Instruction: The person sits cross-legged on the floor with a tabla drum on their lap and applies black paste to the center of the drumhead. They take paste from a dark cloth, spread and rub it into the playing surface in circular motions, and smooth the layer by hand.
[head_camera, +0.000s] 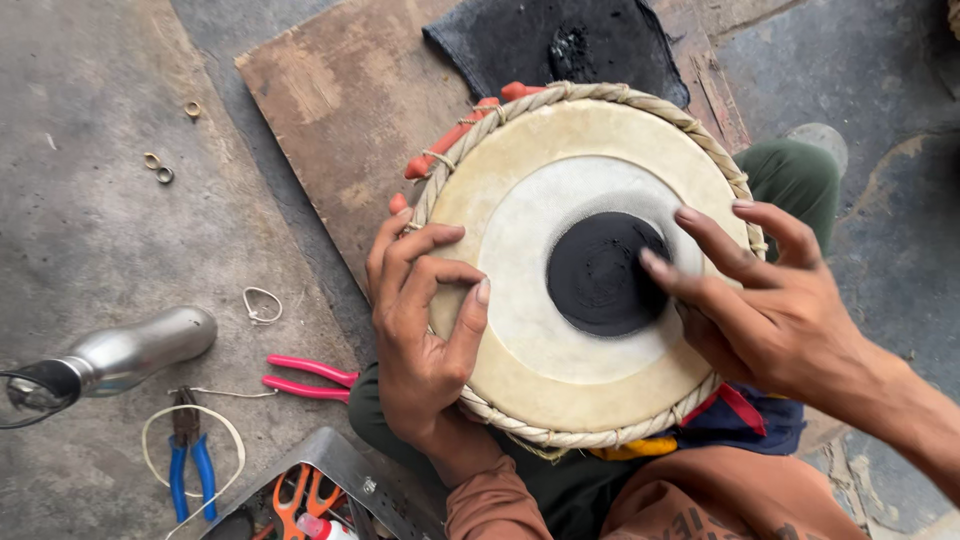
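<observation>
A round hand drum (560, 340) rests on my lap, its cream skin facing up with a paler ring and a black circular patch (600, 272) in the middle. Braided rope (620, 98) runs around its rim. My left hand (425, 320) grips the drum's left edge, thumb and fingers curled onto the skin. My right hand (755, 295) lies over the right side, fingers spread, with a fingertip touching the black patch.
A wooden board (340, 110) and a dark cloth (560, 40) lie beyond the drum. On the concrete floor at left are a steel bottle (120, 355), red-handled pliers (305, 378), blue-handled pliers (190, 460), small rings (158, 168) and a metal toolbox (330, 490).
</observation>
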